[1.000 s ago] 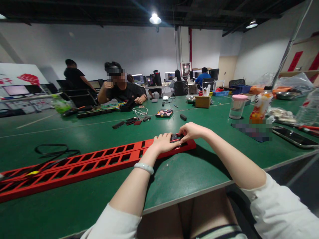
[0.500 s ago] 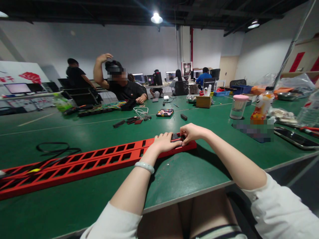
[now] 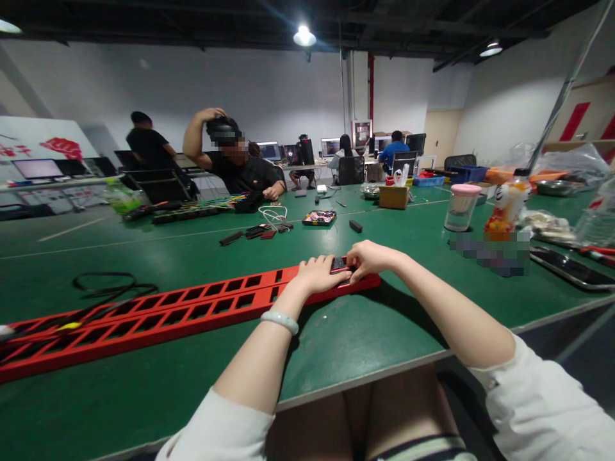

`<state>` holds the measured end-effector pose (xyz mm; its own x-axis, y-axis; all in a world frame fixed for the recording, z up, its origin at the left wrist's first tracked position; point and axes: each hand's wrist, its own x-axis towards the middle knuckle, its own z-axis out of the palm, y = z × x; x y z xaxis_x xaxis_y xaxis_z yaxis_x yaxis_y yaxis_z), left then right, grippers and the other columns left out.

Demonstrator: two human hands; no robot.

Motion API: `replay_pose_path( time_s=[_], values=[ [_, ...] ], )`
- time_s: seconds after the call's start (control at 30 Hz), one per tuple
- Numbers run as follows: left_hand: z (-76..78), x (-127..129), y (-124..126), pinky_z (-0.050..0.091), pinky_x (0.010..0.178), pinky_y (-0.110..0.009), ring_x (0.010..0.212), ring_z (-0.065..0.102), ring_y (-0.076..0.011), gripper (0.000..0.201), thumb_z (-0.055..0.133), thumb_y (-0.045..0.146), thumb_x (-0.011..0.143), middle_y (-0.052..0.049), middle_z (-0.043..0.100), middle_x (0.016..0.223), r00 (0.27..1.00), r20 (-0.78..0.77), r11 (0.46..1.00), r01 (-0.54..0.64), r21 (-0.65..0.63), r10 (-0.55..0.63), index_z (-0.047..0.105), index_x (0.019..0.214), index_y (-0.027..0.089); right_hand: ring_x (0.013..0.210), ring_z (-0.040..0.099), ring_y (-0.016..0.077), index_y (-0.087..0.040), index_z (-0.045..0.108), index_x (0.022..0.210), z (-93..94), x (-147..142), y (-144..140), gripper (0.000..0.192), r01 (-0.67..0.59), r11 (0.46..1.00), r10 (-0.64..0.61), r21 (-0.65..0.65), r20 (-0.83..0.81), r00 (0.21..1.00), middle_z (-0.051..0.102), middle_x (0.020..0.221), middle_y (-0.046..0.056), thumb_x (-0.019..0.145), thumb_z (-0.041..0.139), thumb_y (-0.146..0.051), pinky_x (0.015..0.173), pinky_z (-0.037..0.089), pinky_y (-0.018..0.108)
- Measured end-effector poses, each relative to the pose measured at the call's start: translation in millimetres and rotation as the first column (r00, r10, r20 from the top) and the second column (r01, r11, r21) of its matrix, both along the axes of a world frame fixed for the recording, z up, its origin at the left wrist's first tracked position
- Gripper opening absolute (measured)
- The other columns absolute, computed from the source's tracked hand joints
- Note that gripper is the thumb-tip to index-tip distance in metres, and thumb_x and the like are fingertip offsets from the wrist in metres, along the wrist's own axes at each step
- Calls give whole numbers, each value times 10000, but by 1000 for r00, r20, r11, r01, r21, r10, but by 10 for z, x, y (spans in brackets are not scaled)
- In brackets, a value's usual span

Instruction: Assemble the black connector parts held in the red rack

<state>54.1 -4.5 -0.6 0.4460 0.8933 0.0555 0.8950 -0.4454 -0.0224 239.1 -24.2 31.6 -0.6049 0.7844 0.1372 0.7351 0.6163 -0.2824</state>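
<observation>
A long red frame (image 3: 263,297) with two rows of rectangular slots lies across the green table, its right end in front of me. My left hand (image 3: 318,275) rests flat on that end, fingers stretched and thumb pointing right. Just to its right, my right hand (image 3: 371,258) has its fingers bent and pinched down at the frame's tip. What lies between those fingertips is hidden. Beside both hands, a small black part (image 3: 339,263) shows in the frame. Black cable (image 3: 103,291) with a yellow band lies over the frame's left part.
Behind the frame lie a small black block (image 3: 355,226), a shallow tray of small parts (image 3: 319,218) and dark strips (image 3: 231,239). A lidded cup (image 3: 459,211), a drink bottle (image 3: 502,208) and a phone (image 3: 574,266) stand or lie at right. Across the table sits a person (image 3: 245,169).
The fingers of my right hand have shifted slightly at the frame's end. My left hand stays put. The person opposite has lowered a raised hand onto their head.
</observation>
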Motion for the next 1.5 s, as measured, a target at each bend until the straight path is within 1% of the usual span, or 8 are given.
replay_pose_path(
  time_s=[0.17,0.6,0.8,1.0,1.13,1.3,1.4,1.5],
  values=[
    [-3,-5,11,310,820,-443,1050,431,-334,818,221,788,637,-120,464,1211,1000,-4,1000,0,-10,0,386,1216,234,580,459,95,-145,648,780,-24,8,31,405,-26,1000,26,-7,7,1000,590,685,15,545,680,-473,495,292,188],
    [32,5,-18,291,841,-436,1071,422,-320,754,242,741,680,-113,459,1222,1000,-8,1000,5,-27,-5,370,1227,239,601,463,96,-140,646,781,-27,3,24,417,-26,1000,26,-16,-4,1000,583,703,17,540,686,-478,504,295,182],
    [68,27,-49,276,863,-435,1103,400,-324,741,266,724,690,-115,436,1249,999,-16,998,-30,-53,30,354,1245,242,586,444,96,-135,661,808,0,-3,-1,437,-11,1000,12,-16,45,999,574,674,19,555,672,-491,500,283,186],
    [79,33,-64,275,865,-435,1102,400,-328,768,261,746,674,-120,435,1250,999,-12,997,-38,-64,37,357,1245,242,596,458,99,-172,672,893,59,31,-41,335,-63,995,71,-80,108,992,571,660,9,646,625,-394,537,303,189],
    [76,21,-55,277,856,-431,1093,402,-326,812,222,773,658,-126,439,1242,1000,-16,998,-22,-57,21,360,1247,231,596,465,103,-173,682,882,80,16,-53,306,-38,994,50,-101,124,991,576,661,8,632,642,-346,550,311,191],
    [60,11,-38,286,840,-430,1078,409,-328,832,212,785,646,-133,450,1228,1000,-13,999,-11,-41,10,366,1241,225,607,480,111,-177,688,869,94,-5,-65,299,-28,995,41,-99,137,990,586,670,11,624,648,-344,558,322,193],
    [57,12,-39,283,842,-426,1078,410,-326,826,214,784,648,-131,454,1225,1000,-7,999,-11,-45,11,373,1237,227,616,491,115,-173,689,868,97,7,-71,280,-62,994,75,-89,149,986,601,694,25,655,618,-340,559,327,194],
    [68,19,-52,277,849,-421,1088,403,-324,822,216,784,651,-126,448,1233,1000,-3,998,-21,-56,21,370,1241,233,620,499,113,-167,688,868,93,26,-66,240,-103,993,111,-51,170,979,618,719,37,699,560,-278,558,329,193]
  ],
)
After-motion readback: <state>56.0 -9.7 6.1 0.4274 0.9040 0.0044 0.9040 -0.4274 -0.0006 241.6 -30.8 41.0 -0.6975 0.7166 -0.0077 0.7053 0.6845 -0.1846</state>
